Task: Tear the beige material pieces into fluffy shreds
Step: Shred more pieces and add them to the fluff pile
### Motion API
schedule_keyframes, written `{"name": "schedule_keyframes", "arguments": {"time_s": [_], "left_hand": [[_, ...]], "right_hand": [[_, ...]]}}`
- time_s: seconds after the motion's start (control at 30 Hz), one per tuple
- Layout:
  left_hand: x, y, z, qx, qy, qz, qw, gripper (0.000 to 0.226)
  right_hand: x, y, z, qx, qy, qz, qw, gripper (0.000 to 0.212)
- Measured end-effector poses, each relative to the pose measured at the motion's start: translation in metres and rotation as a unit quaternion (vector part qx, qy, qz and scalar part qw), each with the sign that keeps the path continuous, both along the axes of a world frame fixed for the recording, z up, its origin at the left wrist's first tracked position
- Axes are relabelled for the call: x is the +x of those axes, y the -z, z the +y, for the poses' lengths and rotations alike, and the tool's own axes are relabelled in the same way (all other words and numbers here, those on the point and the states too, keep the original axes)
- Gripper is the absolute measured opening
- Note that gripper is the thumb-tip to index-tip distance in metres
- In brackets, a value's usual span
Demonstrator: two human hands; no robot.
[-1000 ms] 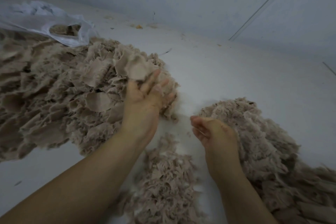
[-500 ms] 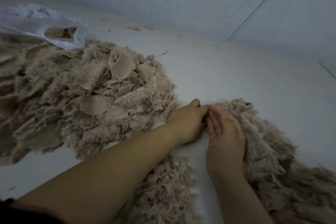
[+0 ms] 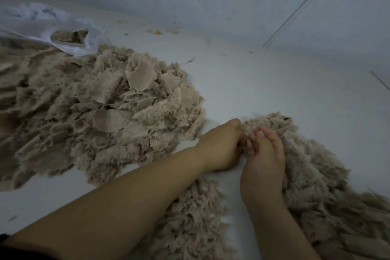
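**Big heap left to tear**

White tabletop (image 3: 263, 82) carries it all. I see my left hand (image 3: 221, 145) and right hand (image 3: 263, 154) meeting, fingers (image 3: 256, 135) curled, apparently pinching a scrap between them. Shredded pile (image 3: 316, 164) sits right; untorn pieces (image 3: 95, 107), far more, wait left.

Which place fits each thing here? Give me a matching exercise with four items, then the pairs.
Things:
1. white plastic bag
2. pile of flat beige pieces
3. fluffy shredded pile
4. left hand

Places:
A. right of both hands
B. far left, behind the big pile
C. fingertips meeting the right hand
D. left half of the white surface

Pairs: 1-B, 2-D, 3-A, 4-C
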State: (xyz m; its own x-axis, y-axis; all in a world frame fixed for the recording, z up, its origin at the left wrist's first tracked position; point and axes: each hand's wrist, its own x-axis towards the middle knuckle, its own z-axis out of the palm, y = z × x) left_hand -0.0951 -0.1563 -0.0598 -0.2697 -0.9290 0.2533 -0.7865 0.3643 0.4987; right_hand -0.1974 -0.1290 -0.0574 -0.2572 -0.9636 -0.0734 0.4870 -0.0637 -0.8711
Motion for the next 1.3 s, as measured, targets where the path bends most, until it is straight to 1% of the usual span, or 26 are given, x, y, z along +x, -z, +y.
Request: {"name": "schedule_keyframes", "arguments": {"time_s": [0.1,0.17,0.27,0.33,0.37,0.4,0.43,0.47,0.5,0.53,0.57,0.6,0.63,0.7,0.77,0.83,0.87,0.9,0.93,0.97,1.03,1.07,1.13,1.23,1.3], "left_hand": [[0.007,0.0,0.013,-0.019,0.052,0.007,0.998,0.009],[0.013,-0.002,0.021,-0.027,0.066,0.024,0.997,0.009],[0.021,-0.006,0.03,-0.007,0.036,0.08,0.996,0.008],[0.025,-0.01,0.036,0.044,-0.018,0.146,0.988,0.013],[0.027,-0.01,0.039,0.08,-0.042,0.203,0.975,0.014],[0.028,-0.011,0.043,0.119,-0.057,0.278,0.952,0.016],[0.029,-0.013,0.048,0.152,-0.066,0.361,0.918,0.019],[0.029,-0.014,0.052,0.18,-0.069,0.441,0.876,0.022],[0.03,-0.016,0.055,0.198,-0.067,0.505,0.837,0.024],[0.032,-0.019,0.057,0.208,-0.064,0.552,0.805,0.024],[0.034,-0.022,0.058,0.213,-0.062,0.585,0.78,0.024],[0.036,-0.025,0.058,0.213,-0.062,0.607,0.763,0.024],[0.039,-0.029,0.057,0.211,-0.064,0.615,0.757,0.024],[0.042,-0.033,0.057,0.211,-0.074,0.605,0.765,0.025],[0.043,-0.034,0.057,0.228,-0.076,0.591,0.77,0.026],[0.041,-0.035,0.058,0.254,-0.069,0.59,0.763,0.024],[0.04,-0.035,0.058,0.259,-0.07,0.593,0.759,0.023],[0.04,-0.034,0.058,0.261,-0.076,0.596,0.755,0.022],[0.039,-0.034,0.058,0.26,-0.083,0.599,0.753,0.022],[0.039,-0.033,0.058,0.258,-0.09,0.598,0.753,0.023],[0.039,-0.03,0.058,0.252,-0.099,0.587,0.763,0.022],[0.038,-0.029,0.058,0.249,-0.101,0.583,0.767,0.019],[0.037,-0.025,0.058,0.243,-0.098,0.577,0.774,0.014],[0.035,-0.02,0.059,0.221,-0.086,0.558,0.795,0.012],[0.036,-0.019,0.059,0.203,-0.081,0.555,0.802,0.011]], "right_hand": [[0.001,0.0,-0.001,-0.001,-0.043,-0.019,0.999,0.018],[0.004,0.002,-0.002,0.022,-0.078,-0.02,0.996,0.021],[0.003,0.003,-0.003,0.059,-0.102,-0.017,0.993,0.024],[0.003,0.003,-0.004,0.07,-0.1,-0.004,0.993,0.022],[0.002,0.004,-0.004,0.073,-0.097,0.005,0.993,0.022],[0.002,0.005,-0.005,0.075,-0.092,0.014,0.993,0.023],[0.002,0.006,-0.005,0.076,-0.088,0.024,0.993,0.024],[0.002,0.006,-0.005,0.075,-0.086,0.034,0.993,0.026],[0.002,0.008,-0.004,0.074,-0.085,0.042,0.993,0.027],[0.002,0.008,-0.004,0.074,-0.085,0.048,0.992,0.027],[0.002,0.009,-0.004,0.076,-0.083,0.05,0.992,0.024],[0.001,0.01,-0.004,0.076,-0.079,0.05,0.993,0.021],[0.0,0.01,-0.004,0.073,-0.076,0.052,0.993,0.019],[0.0,0.008,-0.001,0.051,-0.089,0.081,0.991,0.018],[0.001,0.005,0.003,0.007,-0.139,0.129,0.982,0.016],[0.0,0.005,0.006,-0.028,-0.178,0.177,0.968,0.023],[0.0,0.005,0.006,-0.043,-0.186,0.194,0.962,0.023],[-0.001,0.005,0.006,-0.056,-0.185,0.201,0.96,0.017],[-0.001,0.005,0.006,-0.063,-0.179,0.207,0.96,0.008],[-0.001,0.006,0.007,-0.063,-0.166,0.213,0.961,0.009],[-0.001,0.007,0.007,-0.048,-0.15,0.209,0.965,0.027],[-0.001,0.006,0.007,-0.04,-0.147,0.198,0.968,0.031],[-0.001,0.005,0.007,-0.036,-0.153,0.182,0.971,0.035],[0.0,0.004,0.008,-0.041,-0.162,0.181,0.969,0.036],[-0.001,0.004,0.007,-0.035,-0.143,0.168,0.975,0.038]]}}
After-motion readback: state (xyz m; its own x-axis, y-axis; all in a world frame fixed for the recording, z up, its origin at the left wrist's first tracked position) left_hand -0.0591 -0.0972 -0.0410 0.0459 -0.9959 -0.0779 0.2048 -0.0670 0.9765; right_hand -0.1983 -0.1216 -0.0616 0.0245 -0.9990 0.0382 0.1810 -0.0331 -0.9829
